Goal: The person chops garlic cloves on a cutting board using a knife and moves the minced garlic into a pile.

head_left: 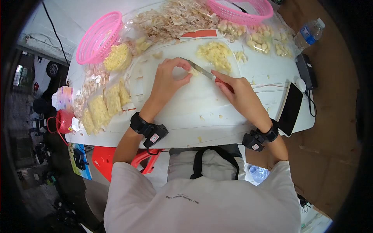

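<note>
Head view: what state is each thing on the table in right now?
Left hand: pinching a garlic clove.
Right hand: gripping the knife, blade on the clove.
Water bottle: capped, lying tilted.
Phone: screen dark.
Left pink basket: tipped on its side.

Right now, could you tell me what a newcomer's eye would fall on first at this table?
At the centre of the white table, the left hand pinches a garlic clove while the right hand holds a knife against it. Two pink baskets stand out at the far edge, with a heap of garlic skins between them.
</note>
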A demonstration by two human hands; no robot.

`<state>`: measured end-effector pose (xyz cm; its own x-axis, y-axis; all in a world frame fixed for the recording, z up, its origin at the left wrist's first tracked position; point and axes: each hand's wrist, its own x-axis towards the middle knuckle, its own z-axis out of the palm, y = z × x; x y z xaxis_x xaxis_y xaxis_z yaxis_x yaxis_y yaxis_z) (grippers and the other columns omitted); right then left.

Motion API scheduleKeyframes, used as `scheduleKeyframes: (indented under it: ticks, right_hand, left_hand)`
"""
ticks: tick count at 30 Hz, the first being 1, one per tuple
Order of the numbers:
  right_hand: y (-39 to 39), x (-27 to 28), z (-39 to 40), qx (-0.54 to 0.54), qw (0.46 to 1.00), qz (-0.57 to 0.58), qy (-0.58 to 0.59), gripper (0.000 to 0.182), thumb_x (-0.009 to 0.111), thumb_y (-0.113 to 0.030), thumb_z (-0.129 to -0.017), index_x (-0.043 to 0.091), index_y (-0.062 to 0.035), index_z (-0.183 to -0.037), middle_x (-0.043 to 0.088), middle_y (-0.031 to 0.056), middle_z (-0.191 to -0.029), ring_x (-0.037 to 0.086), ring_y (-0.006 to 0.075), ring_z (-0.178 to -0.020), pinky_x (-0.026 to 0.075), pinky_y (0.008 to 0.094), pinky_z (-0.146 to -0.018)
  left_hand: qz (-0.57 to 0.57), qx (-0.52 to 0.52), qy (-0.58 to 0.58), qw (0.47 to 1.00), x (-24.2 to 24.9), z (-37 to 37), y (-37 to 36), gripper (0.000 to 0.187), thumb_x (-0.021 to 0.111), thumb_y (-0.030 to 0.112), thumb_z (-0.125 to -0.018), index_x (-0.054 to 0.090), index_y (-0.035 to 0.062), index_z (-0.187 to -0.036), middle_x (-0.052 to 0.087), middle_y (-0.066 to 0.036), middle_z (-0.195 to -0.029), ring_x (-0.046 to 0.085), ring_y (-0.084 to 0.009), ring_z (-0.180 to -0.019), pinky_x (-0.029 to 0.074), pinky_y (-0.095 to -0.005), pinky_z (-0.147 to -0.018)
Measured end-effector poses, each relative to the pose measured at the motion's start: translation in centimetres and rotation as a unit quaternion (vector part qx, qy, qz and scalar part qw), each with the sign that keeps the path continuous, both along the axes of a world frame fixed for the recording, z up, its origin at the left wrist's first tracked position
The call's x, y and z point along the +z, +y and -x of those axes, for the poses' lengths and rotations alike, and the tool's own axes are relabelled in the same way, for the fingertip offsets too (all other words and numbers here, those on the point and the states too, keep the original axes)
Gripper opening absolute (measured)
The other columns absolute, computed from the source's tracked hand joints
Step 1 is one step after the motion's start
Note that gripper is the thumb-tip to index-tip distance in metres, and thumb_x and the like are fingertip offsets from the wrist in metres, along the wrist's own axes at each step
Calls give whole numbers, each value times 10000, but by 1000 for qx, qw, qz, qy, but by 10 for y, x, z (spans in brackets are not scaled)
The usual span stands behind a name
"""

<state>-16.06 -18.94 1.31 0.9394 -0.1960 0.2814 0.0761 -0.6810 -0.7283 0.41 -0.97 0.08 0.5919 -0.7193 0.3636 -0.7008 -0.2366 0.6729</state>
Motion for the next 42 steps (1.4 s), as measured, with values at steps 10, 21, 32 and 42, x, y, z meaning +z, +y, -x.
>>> scheduleKeyframes:
  ticks: [10,21,32,42]
  right_hand:
    - [-7,15,-3,-43,997,20,53,350,622,-105,-946,617,-54,-1293,665,261,-859,659,393,-709,511,388,-667]
    - [2,7,-7,-11,996,73,50,365,625,-98,-939,615,-67,-1302,686,237,-907,669,409,-790,529,412,-711]
    - [8,-1,0,-6,988,143,57,389,603,-78,-942,606,-107,-1329,685,223,-900,672,393,-769,524,440,-685]
    - [5,0,5,-10,992,107,69,384,604,-67,-944,607,-90,-1327,691,224,-918,683,374,-752,531,400,-689]
  left_hand:
    - [20,33,23,999,-11,-5,4,227,739,53,-755,685,60,-976,693,-46,-874,634,-180,-860,476,-320,-842]
    - [2,46,-5,999,-10,-3,10,147,770,148,-756,721,71,-871,712,-41,-838,647,-219,-843,458,-342,-844]
    - [-34,62,-2,997,-12,-2,11,212,781,242,-771,728,115,-932,686,-20,-947,593,-225,-997,348,-384,-927]
    - [-34,42,-21,998,-11,-1,13,213,762,240,-780,759,120,-956,645,-58,-995,555,-246,-1057,326,-393,-964]
